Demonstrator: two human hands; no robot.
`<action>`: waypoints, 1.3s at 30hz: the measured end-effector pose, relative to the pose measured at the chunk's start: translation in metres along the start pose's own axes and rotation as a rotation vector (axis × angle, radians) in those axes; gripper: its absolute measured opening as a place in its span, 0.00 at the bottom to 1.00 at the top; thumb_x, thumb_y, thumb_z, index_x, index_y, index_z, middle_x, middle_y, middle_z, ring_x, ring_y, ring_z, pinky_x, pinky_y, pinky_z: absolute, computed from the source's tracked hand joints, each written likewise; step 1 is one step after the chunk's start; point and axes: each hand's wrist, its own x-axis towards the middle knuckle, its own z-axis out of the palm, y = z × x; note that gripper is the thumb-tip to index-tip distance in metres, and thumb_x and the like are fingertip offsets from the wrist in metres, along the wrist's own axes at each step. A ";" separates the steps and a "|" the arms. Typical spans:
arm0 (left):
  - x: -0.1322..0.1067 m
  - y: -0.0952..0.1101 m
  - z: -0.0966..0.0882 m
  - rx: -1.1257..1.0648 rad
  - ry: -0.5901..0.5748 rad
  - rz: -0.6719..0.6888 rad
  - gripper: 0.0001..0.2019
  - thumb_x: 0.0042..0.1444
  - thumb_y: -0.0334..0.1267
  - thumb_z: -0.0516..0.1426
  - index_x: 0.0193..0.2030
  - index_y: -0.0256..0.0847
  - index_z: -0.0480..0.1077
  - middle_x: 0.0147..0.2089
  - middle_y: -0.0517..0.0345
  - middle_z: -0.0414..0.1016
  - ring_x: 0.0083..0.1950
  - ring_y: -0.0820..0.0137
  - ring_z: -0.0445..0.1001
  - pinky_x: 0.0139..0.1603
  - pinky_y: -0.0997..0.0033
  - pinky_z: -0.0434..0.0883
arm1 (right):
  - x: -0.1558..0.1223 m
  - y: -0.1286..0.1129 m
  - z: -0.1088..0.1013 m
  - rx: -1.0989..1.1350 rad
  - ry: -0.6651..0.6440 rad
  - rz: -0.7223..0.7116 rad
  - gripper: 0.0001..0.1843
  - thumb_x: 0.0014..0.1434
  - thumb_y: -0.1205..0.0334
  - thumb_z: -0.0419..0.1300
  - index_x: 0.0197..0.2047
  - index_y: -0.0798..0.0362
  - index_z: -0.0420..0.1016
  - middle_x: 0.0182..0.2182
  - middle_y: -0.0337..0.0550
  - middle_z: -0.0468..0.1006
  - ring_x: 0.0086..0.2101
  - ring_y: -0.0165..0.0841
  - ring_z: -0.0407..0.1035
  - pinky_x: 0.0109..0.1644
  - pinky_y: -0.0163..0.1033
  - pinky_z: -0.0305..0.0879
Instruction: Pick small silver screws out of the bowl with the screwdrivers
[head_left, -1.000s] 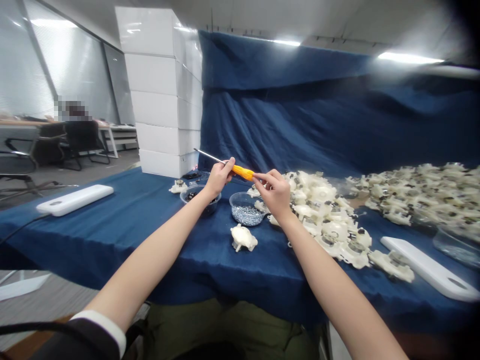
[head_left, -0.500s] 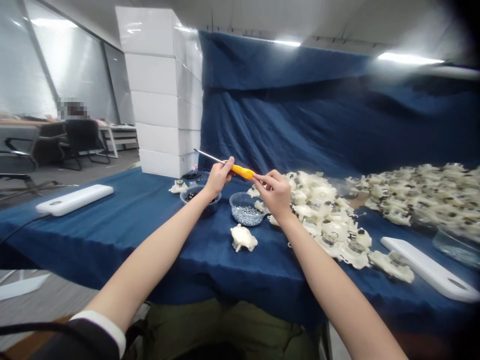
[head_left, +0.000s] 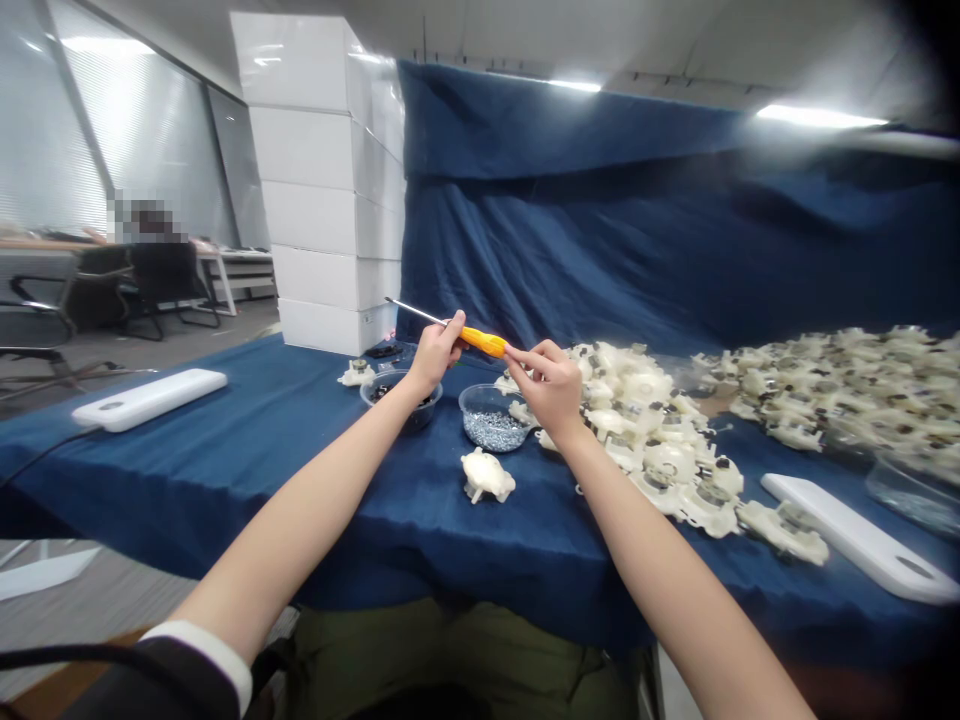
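Observation:
A screwdriver (head_left: 482, 341) with a yellow handle is held in the air above the table, its metal shaft slanting up to the left. My left hand (head_left: 436, 352) is closed around it where shaft and handle meet. The fingertips of my right hand (head_left: 551, 388) pinch the handle's end. Below are a clear bowl of small silvery screws (head_left: 495, 418) and, left of it, a clear bowl of black pieces (head_left: 405, 398), partly hidden by my left wrist. One cream plastic part (head_left: 486, 476) lies on the blue cloth in front of the screws.
A large heap of cream parts (head_left: 652, 430) lies to the right, with another heap (head_left: 862, 385) behind. White flat devices lie left (head_left: 150, 400) and right (head_left: 862, 540). Stacked white boxes (head_left: 315, 215) stand at the back left. Another person (head_left: 150, 220) sits far off.
My left hand and the screwdriver have shifted very slightly to the left. The grip of both hands looks the same, and the things on the table have not moved.

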 end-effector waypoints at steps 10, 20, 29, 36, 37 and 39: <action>0.000 0.000 0.000 -0.010 0.016 -0.039 0.31 0.62 0.67 0.54 0.23 0.40 0.65 0.12 0.66 0.54 0.14 0.79 0.51 0.19 0.72 0.53 | 0.001 -0.001 0.000 -0.020 -0.019 0.006 0.14 0.69 0.54 0.61 0.47 0.48 0.87 0.31 0.41 0.75 0.25 0.26 0.64 0.31 0.36 0.61; 0.000 -0.002 0.000 0.043 0.020 -0.023 0.31 0.62 0.67 0.54 0.23 0.40 0.63 0.13 0.66 0.55 0.15 0.79 0.53 0.19 0.73 0.54 | -0.001 0.003 0.000 -0.114 -0.050 -0.051 0.13 0.69 0.55 0.60 0.47 0.47 0.86 0.33 0.42 0.77 0.27 0.27 0.68 0.32 0.35 0.60; -0.002 -0.005 0.001 0.172 0.037 0.057 0.29 0.64 0.63 0.54 0.24 0.41 0.62 0.18 0.63 0.60 0.19 0.77 0.57 0.22 0.72 0.55 | -0.004 0.008 0.002 -0.149 -0.115 -0.055 0.13 0.70 0.51 0.60 0.46 0.48 0.84 0.36 0.42 0.79 0.29 0.28 0.70 0.33 0.36 0.60; -0.010 0.002 0.002 0.363 -0.007 0.195 0.26 0.68 0.58 0.52 0.25 0.41 0.60 0.21 0.63 0.60 0.24 0.74 0.59 0.28 0.72 0.56 | -0.004 0.012 0.003 -0.130 -0.141 0.022 0.11 0.68 0.52 0.63 0.42 0.48 0.84 0.36 0.40 0.78 0.29 0.29 0.71 0.33 0.36 0.60; -0.012 0.003 0.002 0.399 -0.007 0.218 0.25 0.68 0.57 0.52 0.25 0.40 0.61 0.21 0.63 0.60 0.25 0.73 0.59 0.28 0.72 0.56 | -0.004 0.011 0.002 -0.123 -0.142 0.029 0.10 0.68 0.53 0.63 0.41 0.48 0.84 0.36 0.40 0.78 0.29 0.29 0.71 0.33 0.36 0.60; -0.014 0.005 0.002 0.474 -0.009 0.248 0.24 0.68 0.56 0.52 0.27 0.40 0.62 0.21 0.63 0.59 0.25 0.73 0.59 0.29 0.71 0.55 | -0.003 0.011 0.001 -0.109 -0.155 0.046 0.09 0.68 0.55 0.63 0.40 0.47 0.83 0.36 0.39 0.78 0.29 0.29 0.71 0.33 0.37 0.60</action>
